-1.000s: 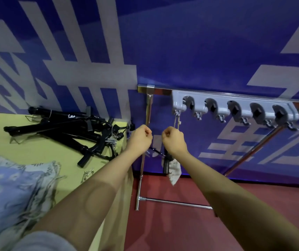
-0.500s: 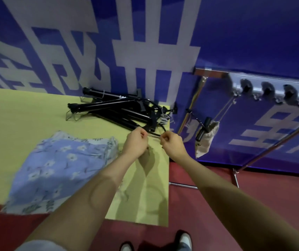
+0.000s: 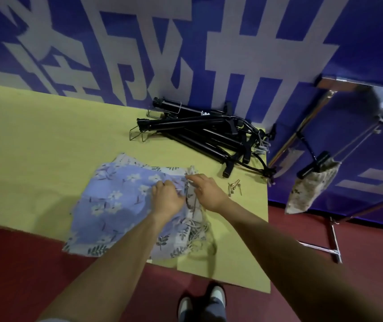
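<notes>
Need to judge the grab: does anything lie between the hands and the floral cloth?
Nothing visible does. The left hand and right hand both hold the floral cloth; the metal clips and black hangers lie clear of it.

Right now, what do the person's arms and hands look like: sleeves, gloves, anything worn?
Both forearms are bare. The left hand and right hand wear no gloves, and no watch or bracelet shows at either wrist. Rings: too blurred to tell.

Backdrop banner (image 3: 209,54): huge white characters, cropped by the frame; I cannot read any.
Black stand tube (image 3: 185,109): small white mark (logo or lettering, too blurred for me).
</notes>
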Motion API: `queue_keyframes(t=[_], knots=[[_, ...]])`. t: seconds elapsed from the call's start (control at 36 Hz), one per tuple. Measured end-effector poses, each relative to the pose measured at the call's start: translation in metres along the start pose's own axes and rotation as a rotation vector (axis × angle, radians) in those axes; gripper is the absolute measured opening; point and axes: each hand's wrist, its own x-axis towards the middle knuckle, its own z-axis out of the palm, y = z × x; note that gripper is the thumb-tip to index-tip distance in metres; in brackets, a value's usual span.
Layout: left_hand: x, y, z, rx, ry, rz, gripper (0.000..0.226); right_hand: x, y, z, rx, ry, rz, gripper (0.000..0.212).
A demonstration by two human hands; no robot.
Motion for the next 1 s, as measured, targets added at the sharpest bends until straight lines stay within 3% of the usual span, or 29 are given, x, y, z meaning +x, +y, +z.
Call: queue_keyframes(t=[0.08,0.14,0.28,0.42,0.47,0.58,0.67,0.72,0.78,0.89,1.0], knots=[[0.001,-0.003,0.007,0.068,-0.065,-0.036,0.069,0.011,0.001,0.007,-0.092,-0.042,-0.018,0.053],[0.003,-0.006,0.009,0.105,-0.052,-0.026,0.071,0.021,0.001,0.01,-0.168,-0.076,-0.029,0.052],[0.007,-0.008,0.008,0.217,-0.009,0.064,0.042,0.033,-0.002,0.018,-0.236,0.058,-0.047,0.037],[0.005,-0.005,-0.007,0.083,0.124,0.117,0.022,0.039,-0.006,0.015,-0.263,0.191,-0.148,0.014],[0.003,-0.004,-0.015,-0.023,0.185,0.144,0.019,0.038,-0.009,0.007,-0.134,0.168,-0.158,0.015],[0.002,-0.003,-0.033,-0.187,0.267,0.194,0.015,0.033,-0.013,-0.01,0.026,-0.009,-0.16,0.053],[0.001,0.0,-0.043,-0.209,0.284,0.227,0.014,0.03,-0.012,-0.016,0.02,0.091,-0.149,0.03],[-0.002,0.003,-0.047,-0.172,0.288,0.27,0.012,0.03,-0.013,-0.02,0.108,0.196,-0.124,0.01],[-0.006,0.007,-0.05,-0.086,0.289,0.294,0.002,0.031,-0.015,-0.027,0.242,0.228,-0.111,0.003],[-0.011,0.012,-0.052,0.232,0.369,0.394,0.021,0.028,-0.023,-0.046,0.366,0.223,-0.125,0.006],[-0.014,0.023,-0.054,0.362,0.413,0.354,0.03,0.024,-0.025,-0.069,0.364,0.257,-0.163,0.005]])
